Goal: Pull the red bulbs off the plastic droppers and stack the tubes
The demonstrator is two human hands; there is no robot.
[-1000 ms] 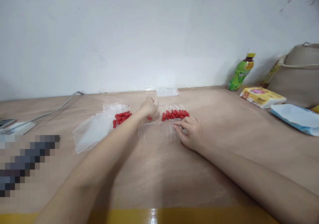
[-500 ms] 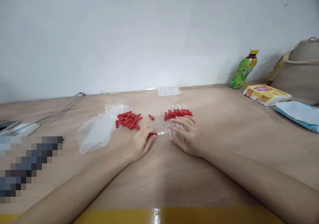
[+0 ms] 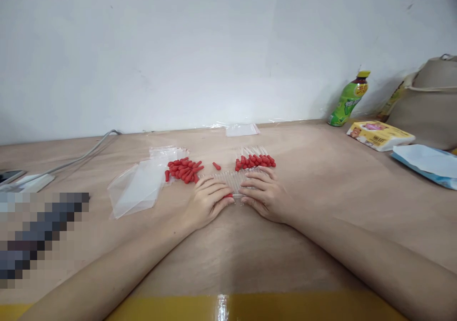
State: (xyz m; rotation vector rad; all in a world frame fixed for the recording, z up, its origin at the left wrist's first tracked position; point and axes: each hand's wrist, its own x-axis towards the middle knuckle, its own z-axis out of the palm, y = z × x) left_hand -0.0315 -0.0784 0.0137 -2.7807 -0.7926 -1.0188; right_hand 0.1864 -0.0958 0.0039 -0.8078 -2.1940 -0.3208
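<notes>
Between my hands lies a row of clear thin tubes (image 3: 233,180). My left hand (image 3: 210,199) pinches a red rubber bulb (image 3: 228,195) at the near side of the row. A clear tube runs from the bulb toward my right hand (image 3: 266,195), whose thumb and fingers close on its other end. Behind my right hand is a bundle of tubes fitted with red bulbs (image 3: 255,161). A heap of loose red bulbs (image 3: 183,170) sits beyond my left hand, and a single bulb (image 3: 216,166) lies between the heap and the bundle.
Clear plastic bags (image 3: 137,188) lie left of the heap, another bag (image 3: 243,130) near the wall. At the right are a green bottle (image 3: 349,100), a yellow tissue pack (image 3: 380,135), a blue-white packet (image 3: 428,164) and a beige bag (image 3: 424,107). A cable (image 3: 82,157) runs at left.
My left hand has moved slightly right with the red bulb, closer to my right hand. My right hand's fingers have drawn together near the tube's end.
</notes>
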